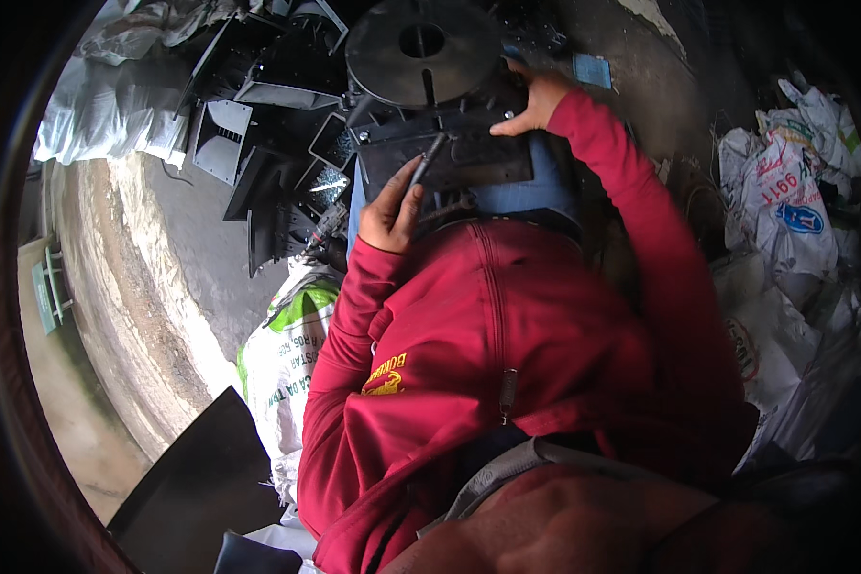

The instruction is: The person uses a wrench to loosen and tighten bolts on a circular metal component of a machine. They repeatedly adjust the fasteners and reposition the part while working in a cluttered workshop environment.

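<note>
Across my lap lies a black part with a round disc that has a centre hole and a slot, and below it a flat black plate. Pinched between the thumb and fingers of my left hand is a slim dark rod-like tool, its far end over the plate; its exact kind does not show. My right hand grips the part's right side, thumb on the plate near a shiny bolt head, other fingers partly hidden. A second bolt head sits at the plate's left.
Several black housings are heaped at the far left, with a tray of small screws and a power tool near my left arm. White sacks stand at right, another sack at left. A blue packet lies on the floor.
</note>
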Demonstrator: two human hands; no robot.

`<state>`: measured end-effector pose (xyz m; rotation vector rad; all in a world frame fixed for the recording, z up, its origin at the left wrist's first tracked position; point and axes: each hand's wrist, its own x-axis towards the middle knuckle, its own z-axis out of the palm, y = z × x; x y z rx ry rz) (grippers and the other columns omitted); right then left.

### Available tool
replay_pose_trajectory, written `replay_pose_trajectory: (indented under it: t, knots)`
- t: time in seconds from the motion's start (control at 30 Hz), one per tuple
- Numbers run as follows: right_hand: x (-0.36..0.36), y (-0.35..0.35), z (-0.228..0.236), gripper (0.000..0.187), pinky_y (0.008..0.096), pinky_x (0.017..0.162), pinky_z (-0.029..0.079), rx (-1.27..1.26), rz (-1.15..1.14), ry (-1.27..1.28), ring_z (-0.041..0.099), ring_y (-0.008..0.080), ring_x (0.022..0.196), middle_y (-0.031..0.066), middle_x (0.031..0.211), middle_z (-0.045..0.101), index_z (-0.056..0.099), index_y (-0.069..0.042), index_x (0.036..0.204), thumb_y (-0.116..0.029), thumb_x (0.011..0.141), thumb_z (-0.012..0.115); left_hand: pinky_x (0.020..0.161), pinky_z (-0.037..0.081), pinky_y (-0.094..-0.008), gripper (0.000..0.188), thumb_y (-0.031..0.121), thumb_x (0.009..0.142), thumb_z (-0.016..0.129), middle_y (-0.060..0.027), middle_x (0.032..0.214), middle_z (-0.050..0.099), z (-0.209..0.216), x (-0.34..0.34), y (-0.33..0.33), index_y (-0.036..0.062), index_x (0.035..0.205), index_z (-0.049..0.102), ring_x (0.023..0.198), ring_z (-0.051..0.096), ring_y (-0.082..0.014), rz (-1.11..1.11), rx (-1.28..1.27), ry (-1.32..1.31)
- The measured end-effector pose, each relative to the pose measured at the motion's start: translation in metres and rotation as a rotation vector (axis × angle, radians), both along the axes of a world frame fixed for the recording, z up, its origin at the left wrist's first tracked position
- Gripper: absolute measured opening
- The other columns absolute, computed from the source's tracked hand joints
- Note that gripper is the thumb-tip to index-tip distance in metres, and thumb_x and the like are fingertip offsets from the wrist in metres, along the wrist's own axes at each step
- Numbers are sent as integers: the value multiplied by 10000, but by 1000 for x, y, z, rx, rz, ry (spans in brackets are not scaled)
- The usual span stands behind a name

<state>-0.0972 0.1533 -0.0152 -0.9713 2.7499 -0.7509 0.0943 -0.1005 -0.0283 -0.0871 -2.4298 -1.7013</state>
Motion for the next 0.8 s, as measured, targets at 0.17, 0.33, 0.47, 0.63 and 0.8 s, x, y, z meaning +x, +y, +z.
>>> replay_pose_trajectory:
  t: [0.17, 0.33, 0.47, 0.63, 0.8]
  knots:
    - [1, -5, -6, 1111, 380, 1060, 368, 8, 6, -39, 439, 343, 1279, 198, 1386, 455, 284, -99, 1456, -541, 585, 815, 697, 519, -340, 249, 194, 868, 658, -174, 879, 659, -32, 8, -15, 13, 1029, 603, 798, 673, -322, 168, -223, 17]
    - [1, -2, 2, 1034, 392, 955, 451, 52, 20, -113, 548, 371, 1128, 191, 1246, 562, 347, -64, 1389, -505, 585, 825, 599, 505, -404, 320, 338, 776, 735, -104, 829, 619, -34, -1, -12, 75, 910, 611, 709, 634, -331, -21, -571, 52]
    - [4, -7, 22, 1153, 427, 884, 471, 179, -48, -93, 618, 383, 990, 230, 1069, 640, 300, -94, 1451, -616, 543, 781, 588, 506, -422, 216, 319, 819, 674, -78, 877, 619, -37, 9, -14, 129, 907, 623, 709, 635, -330, -111, -754, -58]
    - [-5, 5, -14, 1109, 392, 1013, 419, 32, 25, 2, 505, 360, 1212, 192, 1335, 512, 284, -146, 1457, -585, 577, 796, 621, 521, -415, 217, 294, 844, 634, -86, 961, 619, -10, 27, -20, 176, 1025, 660, 761, 646, -333, -221, -726, -144]
    - [-5, 3, -15, 1102, 386, 975, 448, -40, 59, -15, 544, 354, 1161, 177, 1297, 545, 275, -154, 1456, -590, 583, 788, 685, 529, -392, 231, 270, 810, 691, -91, 944, 628, -8, 27, -33, 121, 986, 679, 795, 647, -318, -205, -582, -140]
